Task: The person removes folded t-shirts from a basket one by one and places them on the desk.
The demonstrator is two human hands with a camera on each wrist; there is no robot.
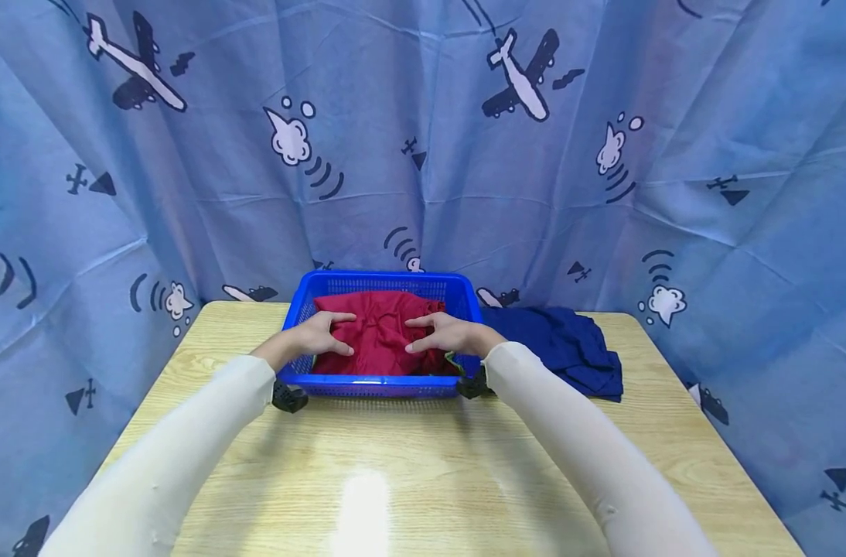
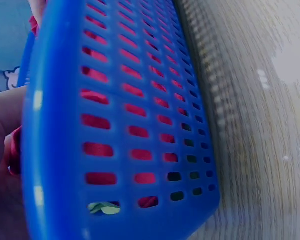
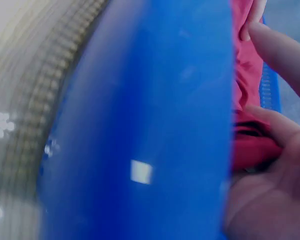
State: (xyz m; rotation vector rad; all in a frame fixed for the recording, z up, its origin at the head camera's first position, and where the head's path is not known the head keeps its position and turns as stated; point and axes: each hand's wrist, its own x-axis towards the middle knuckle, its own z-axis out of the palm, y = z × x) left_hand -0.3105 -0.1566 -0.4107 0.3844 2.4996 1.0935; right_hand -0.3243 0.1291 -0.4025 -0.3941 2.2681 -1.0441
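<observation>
Head view: the red cloth (image 1: 377, 334) is cradled in the basket (image 1: 367, 380), by the far edge of the table (image 1: 291, 464), and is flanked by the left hand (image 1: 318, 334) and the right hand (image 1: 454, 334), thumbs parted well from fingers, nothing gripped. Toward the far right corner, navy cloth (image 1: 569, 348) is piled.

Left wrist view: red is glimpsed through the perforated wall (image 2: 119, 125), but the hand is largely hidden; its grip cannot be told from here.

Right wrist view: thumb and fingers are spread, the red cloth creased beside them, none visibly pinched.

Light, limp, perhaps slightly slippery, hardly fragile, it is judged; best taken by its left and right edges, several layers gathered under each thumb.
</observation>
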